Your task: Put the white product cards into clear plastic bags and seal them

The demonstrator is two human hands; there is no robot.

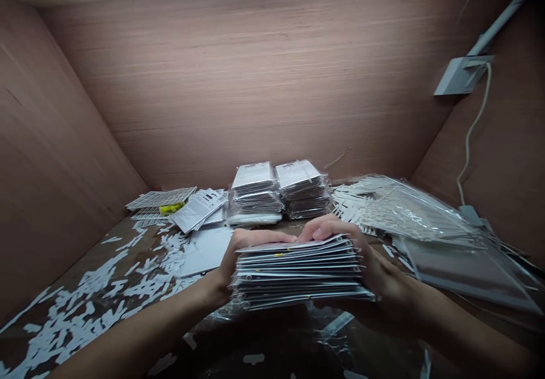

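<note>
Between my two hands is a thick stack of cards, pale sheets with edges that look wrapped in clear plastic. My left hand grips its left end, fingers lying across the top. My right hand clasps the right end the same way, with the fingertips of both hands nearly meeting on top. The undersides of both hands are hidden by the stack. Behind it stand two similar piles of wrapped cards, a left pile and a right pile.
White paper scraps litter the table's left side. Loose printed cards lie near a yellow item and white grid sheets. At right are white strips and clear plastic bags. A socket box with a cable hangs on the wall.
</note>
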